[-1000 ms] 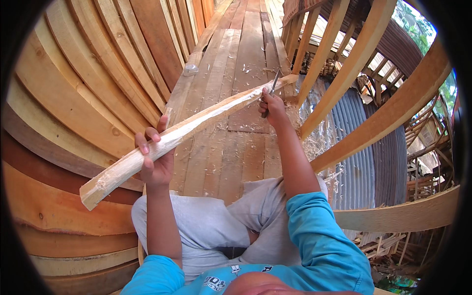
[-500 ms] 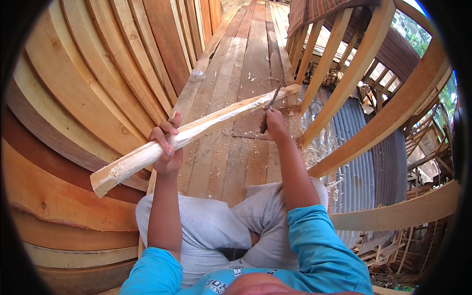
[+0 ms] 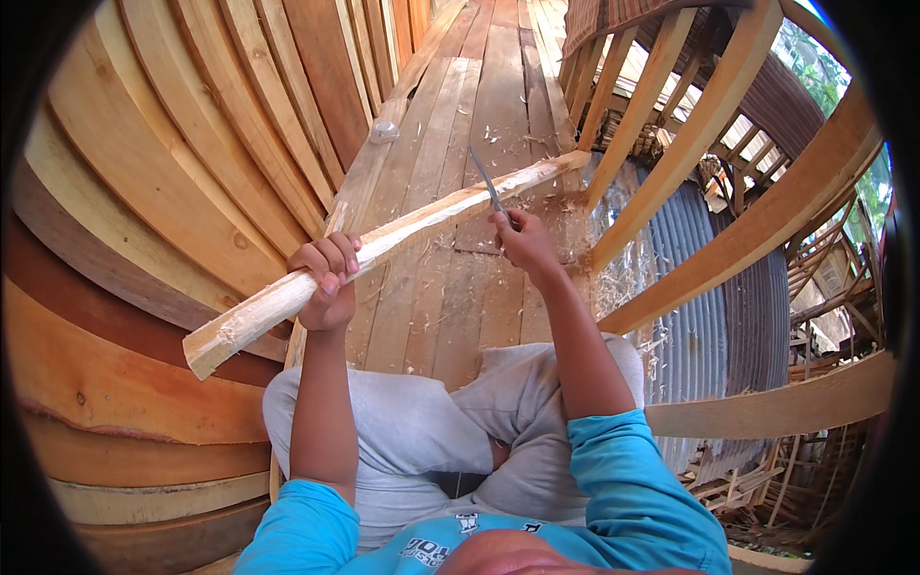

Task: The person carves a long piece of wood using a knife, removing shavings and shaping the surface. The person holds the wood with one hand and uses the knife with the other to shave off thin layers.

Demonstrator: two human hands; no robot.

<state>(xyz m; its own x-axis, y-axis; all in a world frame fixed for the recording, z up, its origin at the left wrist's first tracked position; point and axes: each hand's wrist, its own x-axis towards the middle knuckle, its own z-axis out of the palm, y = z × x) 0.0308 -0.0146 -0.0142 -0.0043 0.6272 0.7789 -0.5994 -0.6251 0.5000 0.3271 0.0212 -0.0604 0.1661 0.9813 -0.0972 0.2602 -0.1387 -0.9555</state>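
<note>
Left fingers (image 3: 335, 254): curled snugly round the long pale wood piece (image 3: 412, 231), close to its lower-left end.
Right fingers (image 3: 518, 228): closed on a knife (image 3: 485, 177), blade pointing up and left across the wood, can't tell if it's touching.
Wood spot: slants over the plank floor (image 3: 446, 307), far end by the railing slats (image 3: 640, 105).
Container-ish thing: small clear lump (image 3: 384, 132) on the planks, contents too small to make out.
</note>
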